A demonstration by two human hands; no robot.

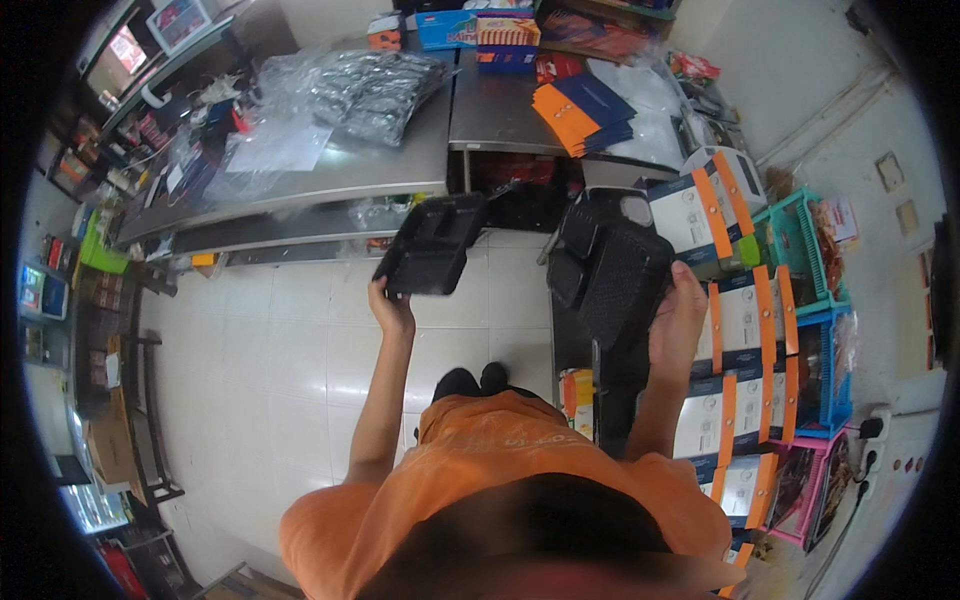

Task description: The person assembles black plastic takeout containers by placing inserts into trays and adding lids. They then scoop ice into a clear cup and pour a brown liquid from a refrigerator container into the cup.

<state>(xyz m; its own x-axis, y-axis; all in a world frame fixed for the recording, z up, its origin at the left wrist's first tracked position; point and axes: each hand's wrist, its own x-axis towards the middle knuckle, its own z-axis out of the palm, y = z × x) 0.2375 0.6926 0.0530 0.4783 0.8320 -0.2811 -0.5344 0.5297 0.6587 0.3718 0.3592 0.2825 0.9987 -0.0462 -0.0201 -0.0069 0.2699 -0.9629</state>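
Note:
A black plastic compartment tray hangs over the floor, tilted, its lower left corner gripped by my left hand. Off to the right, my right hand grips the right edge of a stack of black compartment trays, whose ribbed undersides face me. How many trays are in that stack I cannot tell. My right fingertips are partly hidden at the tray edge.
Ahead stands a steel table with clear plastic-wrapped silvery packs and orange-and-blue envelopes. Along my right are stacked white boxes with orange edges and coloured plastic baskets. Shelving lines the left.

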